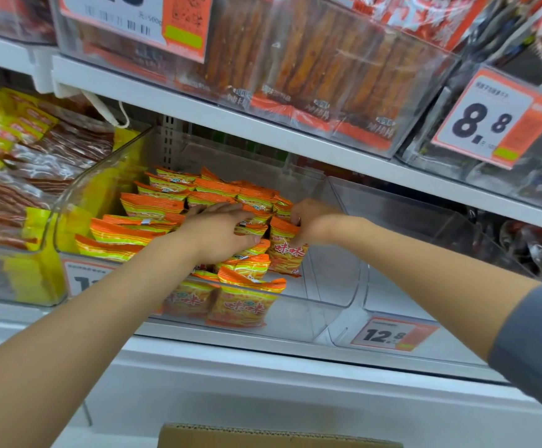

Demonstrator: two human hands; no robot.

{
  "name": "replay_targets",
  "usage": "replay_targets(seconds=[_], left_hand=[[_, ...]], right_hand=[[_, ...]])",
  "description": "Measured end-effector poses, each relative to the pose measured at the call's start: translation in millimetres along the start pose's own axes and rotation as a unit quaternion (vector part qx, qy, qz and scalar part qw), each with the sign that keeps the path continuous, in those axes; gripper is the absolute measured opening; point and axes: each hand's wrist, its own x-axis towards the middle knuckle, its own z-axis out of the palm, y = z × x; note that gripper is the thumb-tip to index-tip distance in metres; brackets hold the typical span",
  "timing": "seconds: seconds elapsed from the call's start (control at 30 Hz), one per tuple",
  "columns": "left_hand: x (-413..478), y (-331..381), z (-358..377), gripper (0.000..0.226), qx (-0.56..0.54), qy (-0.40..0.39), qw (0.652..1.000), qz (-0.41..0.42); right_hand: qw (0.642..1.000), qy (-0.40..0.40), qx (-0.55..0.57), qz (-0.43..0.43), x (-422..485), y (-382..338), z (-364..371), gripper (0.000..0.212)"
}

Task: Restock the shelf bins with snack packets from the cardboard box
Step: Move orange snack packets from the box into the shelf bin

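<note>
Head view: left hand [218,231] clamping orange snack packets [153,205] in clear bin [305,318], fingers [227,209] straight on top, thumb beneath. Right hand [311,224] just right, fingers pinching upright packet [287,253]. Cardboard box [279,438] near, below shelf [263,373].

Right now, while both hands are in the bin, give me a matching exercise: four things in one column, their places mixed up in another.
Things:
1. left hand
2. right hand
3. cardboard box
4. 8.8 price tag

Places:
A. bottom edge of the view, below the shelf
B. on the front of an upper bin, top right
C. on the orange packets, mid-pile
D. gripping the upright packet at the pile's right edge

Pairs: 1-C, 2-D, 3-A, 4-B
</note>
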Motion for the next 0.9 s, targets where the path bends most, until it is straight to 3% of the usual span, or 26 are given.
replay_targets(seconds=[0.17,0.27,0.5,0.6,0.77,0.9], left_hand=[[0,0,-3,0.058,-0.021,0.015,1.0,-0.004],[-10,5,-6,0.049,-0.048,0.049,0.998,0.005],[-79,45,-19,0.004,-0.094,0.17,0.98,0.036],[-119,68,-8,0.005,-0.121,0.142,0.982,0.033],[-197,75,65,0.003,-0.23,0.007,0.972,-0.038],[-243,45,124,0.011,-0.211,-0.053,0.97,-0.106]], right_hand=[[0.999,0.028,0.019,-0.001,-13,-1,-4,0.031],[0.992,0.083,0.097,-0.024,-27,0,2,0.027],[0.939,0.23,0.24,-0.083,-104,-4,27,0.012],[0.916,0.263,0.295,-0.072,-153,-4,54,0.009],[0.919,0.078,0.384,-0.049,-224,3,146,0.007],[0.916,-0.097,0.386,-0.049,-259,-1,229,0.009]])
